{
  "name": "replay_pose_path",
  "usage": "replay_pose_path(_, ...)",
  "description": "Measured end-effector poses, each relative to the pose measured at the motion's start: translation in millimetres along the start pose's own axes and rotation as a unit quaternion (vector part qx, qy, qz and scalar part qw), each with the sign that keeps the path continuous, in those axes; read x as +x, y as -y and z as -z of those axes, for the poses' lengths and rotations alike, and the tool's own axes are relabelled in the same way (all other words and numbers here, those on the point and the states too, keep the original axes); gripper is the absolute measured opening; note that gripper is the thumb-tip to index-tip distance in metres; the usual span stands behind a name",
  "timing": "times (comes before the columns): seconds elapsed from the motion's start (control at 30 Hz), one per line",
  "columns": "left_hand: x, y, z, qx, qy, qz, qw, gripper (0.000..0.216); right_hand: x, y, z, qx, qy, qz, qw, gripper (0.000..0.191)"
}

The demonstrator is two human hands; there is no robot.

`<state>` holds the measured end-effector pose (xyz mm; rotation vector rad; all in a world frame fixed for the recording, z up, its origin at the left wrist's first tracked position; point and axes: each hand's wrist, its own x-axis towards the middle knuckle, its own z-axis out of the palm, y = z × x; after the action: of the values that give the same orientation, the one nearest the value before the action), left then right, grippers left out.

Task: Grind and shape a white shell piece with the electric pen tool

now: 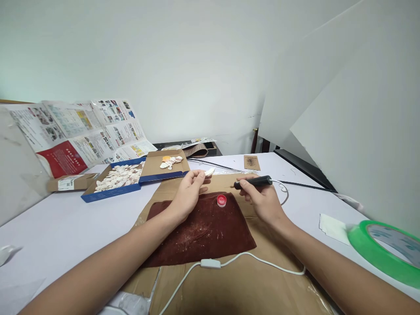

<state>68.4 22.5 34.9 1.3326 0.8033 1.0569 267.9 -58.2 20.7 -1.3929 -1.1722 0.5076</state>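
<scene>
Between the thumb and fingers of my left hand (190, 192) is a small white shell-like piece (210, 172). My right hand (262, 199) grips a black pen-shaped electric drill (254, 182), its thin tip pointing left toward the piece but apart from it. A white cord trails from the drill's back end. Below the hands lies a dark red-brown cloth (200, 232) sprinkled with pale dust. On the cloth's far part sits a small red cap (222, 201), just under the gap between my hands.
A blue box (111, 192) full of white pieces stands at left, its open lid (164, 168) bearing several more. Cardboard (229, 288) lies beneath the cloth, crossed by a cord with an inline switch (210, 263). Green tape (364, 245) is at right; a printed sheet (98, 131) leans behind.
</scene>
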Motion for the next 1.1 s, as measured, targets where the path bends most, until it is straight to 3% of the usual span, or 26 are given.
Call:
replay_pose_path(0.2,-17.1,-8.5,26.9,0.075,0.021,-0.051,0.996,0.044,-7.4,7.4,-2.3,-0.099,0.066,0.012,0.993,0.033)
replay_pose_path(0.4,-31.2,8.3,46.4,0.103,0.010,-0.036,0.994,0.053,-8.7,6.8,-4.6,-0.123,0.106,-0.015,0.987,0.031)
replay_pose_path(0.63,-30.4,25.0,53.1,0.071,0.006,-0.014,0.997,0.055,-7.8,7.3,-3.4,-0.132,0.108,-0.007,0.985,0.031)
replay_pose_path(1.1,-28.6,32.5,56.6,0.076,0.019,0.002,0.997,0.055,-8.7,5.3,-4.8,-0.129,0.115,-0.008,0.985,0.031)
